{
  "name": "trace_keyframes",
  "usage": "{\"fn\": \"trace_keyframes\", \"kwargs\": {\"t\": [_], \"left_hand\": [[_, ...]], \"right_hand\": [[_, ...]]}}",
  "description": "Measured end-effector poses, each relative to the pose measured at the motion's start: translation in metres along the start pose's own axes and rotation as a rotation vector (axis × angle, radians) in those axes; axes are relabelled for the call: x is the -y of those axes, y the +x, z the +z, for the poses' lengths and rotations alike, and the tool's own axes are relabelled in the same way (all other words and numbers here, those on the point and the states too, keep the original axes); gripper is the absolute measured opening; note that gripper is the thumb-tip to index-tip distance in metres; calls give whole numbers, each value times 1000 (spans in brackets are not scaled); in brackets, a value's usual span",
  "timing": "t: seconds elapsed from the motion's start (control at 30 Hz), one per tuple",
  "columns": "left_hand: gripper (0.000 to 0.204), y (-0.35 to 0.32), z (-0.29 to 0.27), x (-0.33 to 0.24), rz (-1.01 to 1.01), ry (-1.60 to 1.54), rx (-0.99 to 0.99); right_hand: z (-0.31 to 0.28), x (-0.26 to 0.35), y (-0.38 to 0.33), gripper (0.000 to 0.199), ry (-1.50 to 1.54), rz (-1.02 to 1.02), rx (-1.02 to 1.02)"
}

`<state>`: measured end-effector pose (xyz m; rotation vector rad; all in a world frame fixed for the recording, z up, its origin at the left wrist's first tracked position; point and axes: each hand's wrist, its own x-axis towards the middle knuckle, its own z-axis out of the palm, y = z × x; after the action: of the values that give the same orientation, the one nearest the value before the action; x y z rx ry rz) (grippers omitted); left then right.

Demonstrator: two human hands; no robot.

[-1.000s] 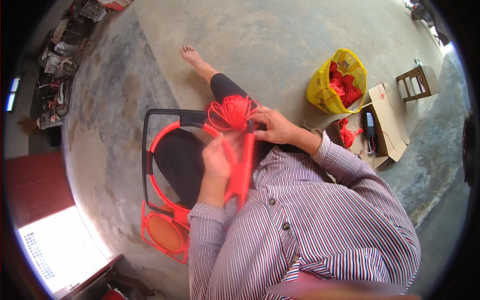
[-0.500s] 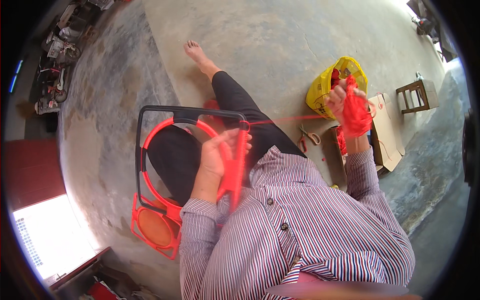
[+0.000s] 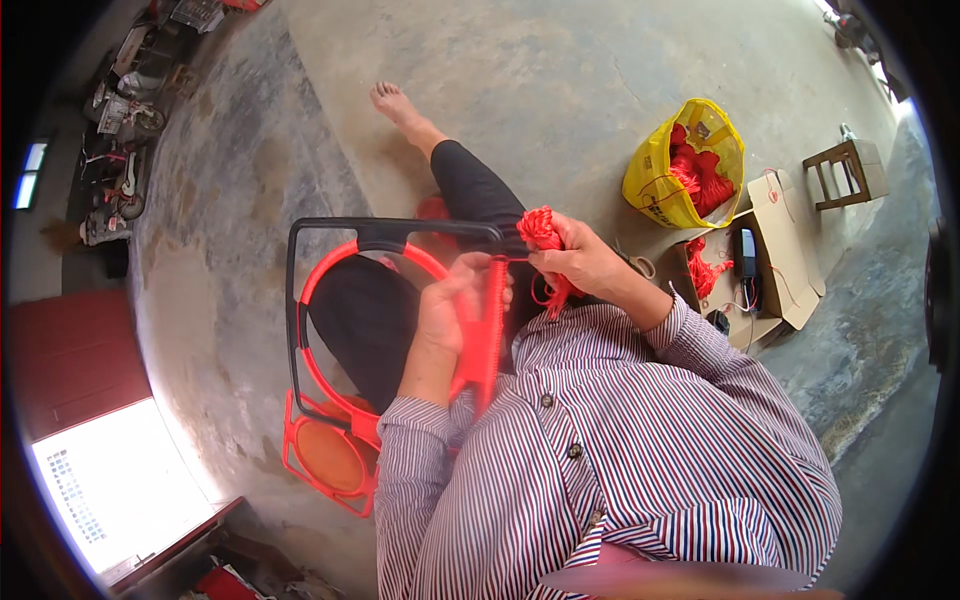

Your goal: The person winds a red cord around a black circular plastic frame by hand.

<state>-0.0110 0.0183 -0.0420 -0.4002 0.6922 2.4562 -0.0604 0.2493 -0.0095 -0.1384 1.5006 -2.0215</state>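
Observation:
My left hand is closed around the near right side of a black frame that rests over my bent leg. Red cord is wound in a tight band along that side, and a red ring sits inside the frame. Just right of the frame's upper corner, my right hand grips a bundle of red cord, its loose strands hanging below the fingers. A short stretch of cord runs from the bundle to the corner. Beneath the frame lies a red-edged piece with a round orange-brown disc.
A yellow bag full of red cord stands at the right. Beside it, an opened cardboard box holds more red cord and a black device. Scissors are partly hidden by my right arm. A small wooden stool stands farther right.
My right hand has come left and inward with the cord bundle, from near the yellow bag to the frame's corner. The long taut cord is now short. My left hand keeps its hold.

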Motion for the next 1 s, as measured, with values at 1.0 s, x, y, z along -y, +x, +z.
{"fn": "trace_keyframes", "kwargs": {"t": [1.0], "left_hand": [[56, -5, 20, 0, -79, -72, -12]], "right_hand": [[4, 13, 49, 63, -155, -156, 291]]}}
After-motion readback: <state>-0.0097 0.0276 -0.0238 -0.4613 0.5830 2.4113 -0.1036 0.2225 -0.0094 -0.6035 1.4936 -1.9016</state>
